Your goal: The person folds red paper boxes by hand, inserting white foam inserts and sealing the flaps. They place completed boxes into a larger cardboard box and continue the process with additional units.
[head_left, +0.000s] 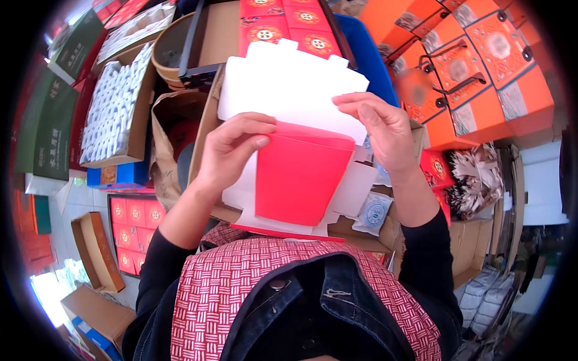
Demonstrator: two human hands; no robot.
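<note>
A red card box [304,177], partly folded, stands before me with its upper edge toward the far side. My left hand [233,147] pinches its upper left corner between thumb and fingers. Behind and around it spread white card sheets with flaps [289,84], the pale inner side of unfolded boxes. My right hand [385,129] is at the right edge of this white card, fingers stretched out and thumb a little apart. Whether its fingertips touch the card is hard to tell. Below the right wrist lie white packets with blue print [374,212].
Orange gift boxes with dark handles [481,72] are stacked at the right. On the left stand a carton of white packets [117,108] and dark green boxes [45,120]. Red boxes [286,24] fill a tray beyond the card, beside a blue bin [368,60].
</note>
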